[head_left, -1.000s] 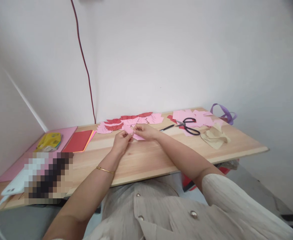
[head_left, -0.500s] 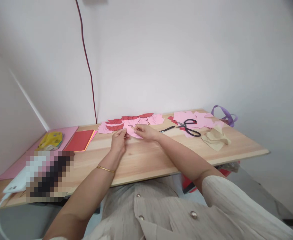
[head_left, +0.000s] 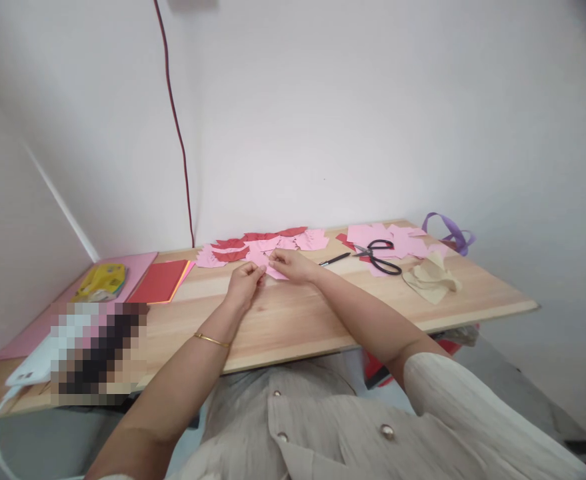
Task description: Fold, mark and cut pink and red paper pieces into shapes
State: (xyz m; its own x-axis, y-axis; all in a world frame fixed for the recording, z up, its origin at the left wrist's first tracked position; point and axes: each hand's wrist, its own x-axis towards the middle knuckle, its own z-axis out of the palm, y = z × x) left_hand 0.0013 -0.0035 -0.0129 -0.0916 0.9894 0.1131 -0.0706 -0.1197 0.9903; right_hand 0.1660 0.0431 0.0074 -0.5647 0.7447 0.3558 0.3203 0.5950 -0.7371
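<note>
At the middle of the table a piece of pink paper (head_left: 276,274) is between my two hands, raised a little toward me. My left hand (head_left: 243,283) is closed, thumb and forefinger pinched at the paper's near left edge. Pinched on the paper from the right is my right hand (head_left: 295,265), whose fingers cover part of it. Just behind them, along the wall, lie cut pink paper pieces (head_left: 314,239) and red leaf-shaped paper pieces (head_left: 230,255) with notched edges.
Right of my hands lie a pen (head_left: 335,259), black-handled scissors (head_left: 385,267), pink scraps (head_left: 407,241), a crumpled beige cloth (head_left: 430,280) and a purple ribbon (head_left: 450,230). Red paper sheets (head_left: 160,280), a yellow packet (head_left: 101,281) and a white power bank (head_left: 33,368) are at left.
My left hand has shifted slightly right and toward me along the pink paper, and its fingers are now closer to my right hand. My right hand has barely moved.
</note>
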